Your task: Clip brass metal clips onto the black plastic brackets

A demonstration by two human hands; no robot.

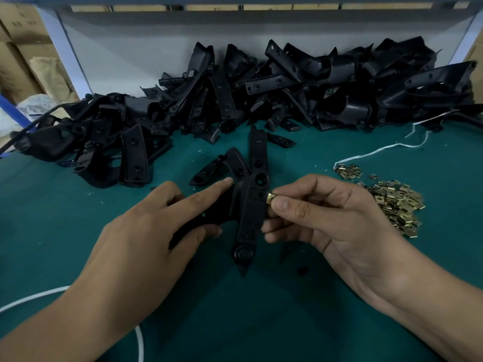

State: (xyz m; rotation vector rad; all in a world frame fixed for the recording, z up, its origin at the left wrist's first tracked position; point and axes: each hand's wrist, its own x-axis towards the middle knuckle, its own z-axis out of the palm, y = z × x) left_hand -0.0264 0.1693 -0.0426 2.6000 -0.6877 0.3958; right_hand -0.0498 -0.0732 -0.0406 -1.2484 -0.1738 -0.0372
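We steady a black bracket in our left hand so our right hand, pinching a brass clip, can press it onto the edge beside that grip.

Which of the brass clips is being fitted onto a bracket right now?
The single brass clip pinched in the right hand, pressed against the edge of the black bracket that the left hand holds. All the others lie loose in the clip pile on the mat.
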